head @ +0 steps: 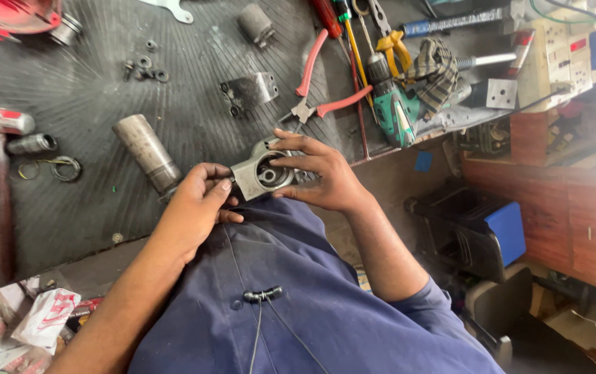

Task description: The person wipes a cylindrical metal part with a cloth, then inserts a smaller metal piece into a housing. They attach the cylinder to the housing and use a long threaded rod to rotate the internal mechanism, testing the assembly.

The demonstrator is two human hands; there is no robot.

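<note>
Both your hands grip the grey metal housing (265,173) at frame centre: left hand (197,204) steadying, right hand (322,176) fingertips at the bore; keep it level.

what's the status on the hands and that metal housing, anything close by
Left hand and right hand both grip the grey metal housing. Steel cylinder just left of it. Red-handled pliers behind.

Short-sleeved navy shirt (326,312); black clip-on cable (262,295).
</note>
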